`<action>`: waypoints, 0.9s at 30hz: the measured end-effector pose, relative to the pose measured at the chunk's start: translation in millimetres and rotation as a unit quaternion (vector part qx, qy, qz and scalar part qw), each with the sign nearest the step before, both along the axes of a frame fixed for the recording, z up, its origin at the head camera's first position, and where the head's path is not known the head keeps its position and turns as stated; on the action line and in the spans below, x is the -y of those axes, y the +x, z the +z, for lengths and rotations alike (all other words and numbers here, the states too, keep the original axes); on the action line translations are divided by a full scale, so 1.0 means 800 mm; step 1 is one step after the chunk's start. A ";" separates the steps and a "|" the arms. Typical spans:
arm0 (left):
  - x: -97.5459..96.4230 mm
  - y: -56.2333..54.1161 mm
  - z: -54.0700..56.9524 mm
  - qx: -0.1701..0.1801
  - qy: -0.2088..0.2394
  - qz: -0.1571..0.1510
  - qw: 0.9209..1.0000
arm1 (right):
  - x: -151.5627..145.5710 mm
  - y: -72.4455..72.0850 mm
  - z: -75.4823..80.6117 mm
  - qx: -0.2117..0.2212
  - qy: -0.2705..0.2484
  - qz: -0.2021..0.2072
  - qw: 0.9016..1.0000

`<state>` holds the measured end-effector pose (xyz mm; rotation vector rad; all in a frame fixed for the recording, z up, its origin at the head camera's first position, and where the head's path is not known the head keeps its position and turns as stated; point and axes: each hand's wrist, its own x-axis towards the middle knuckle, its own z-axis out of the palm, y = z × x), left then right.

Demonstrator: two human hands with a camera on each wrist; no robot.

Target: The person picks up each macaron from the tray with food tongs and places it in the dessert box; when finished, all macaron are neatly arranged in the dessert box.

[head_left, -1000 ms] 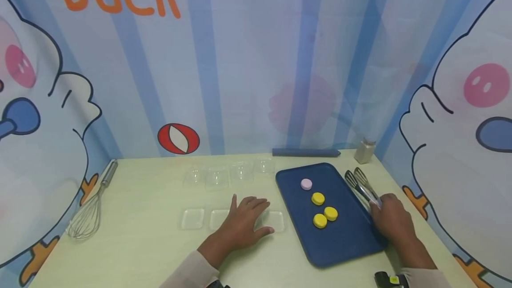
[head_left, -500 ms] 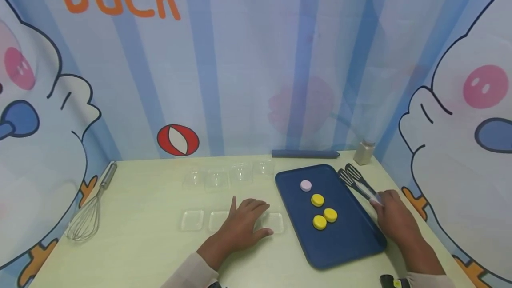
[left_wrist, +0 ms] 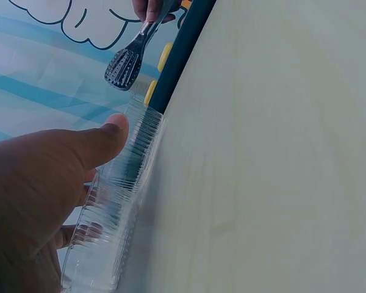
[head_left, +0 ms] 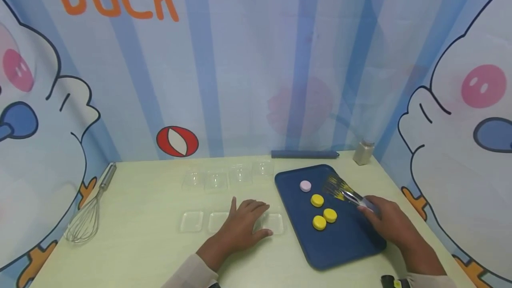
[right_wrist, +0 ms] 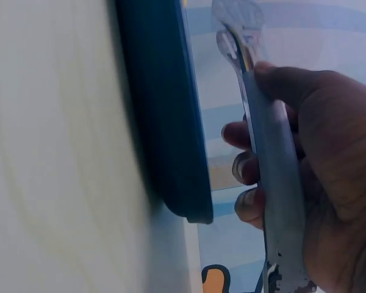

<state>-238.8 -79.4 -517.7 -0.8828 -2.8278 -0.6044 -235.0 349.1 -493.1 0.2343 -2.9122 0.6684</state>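
My right hand [head_left: 390, 219] grips metal serving tongs [head_left: 358, 200] with slotted heads, fingers wrapped round the long handle [right_wrist: 274, 159]. The tong heads hang over the right part of a dark blue tray [head_left: 344, 243], apart from the sweets, with nothing visible between them. On the tray lie a pink macaron-like disc [head_left: 306, 186] and three yellow ones [head_left: 317, 200]. My left hand [head_left: 240, 228] rests, fingers spread and relaxed, over a row of clear plastic boxes [head_left: 273, 223]; its thumb [left_wrist: 113, 134] and fingers lie on either side of a clear box [left_wrist: 119, 183].
Behind the left hand stands a row of clear domed lids or cups [head_left: 216, 180]. A wire whisk [head_left: 90, 212] lies far left. A blue rolling pin [head_left: 304, 154] and a small shaker [head_left: 363, 153] stand at the table's back edge, against the printed curtain [head_left: 248, 57].
My right hand has moved the tongs leftward from beside the tray's right edge to over the tray. The left hand stays where it was, and the discs have not moved.
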 end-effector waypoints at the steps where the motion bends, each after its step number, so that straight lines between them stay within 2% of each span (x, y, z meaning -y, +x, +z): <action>1: 0.000 0.001 0.001 0.000 0.001 0.000 1.000 | 0.000 0.000 0.000 -0.001 -0.004 0.003 1.000; 11: -0.001 0.003 0.007 0.008 0.003 -0.001 1.000 | 0.014 0.003 0.000 0.002 -0.004 0.026 1.000; 27: 0.000 0.001 0.003 0.001 -0.002 0.001 1.000 | 0.024 0.001 -0.003 -0.021 0.026 0.047 0.998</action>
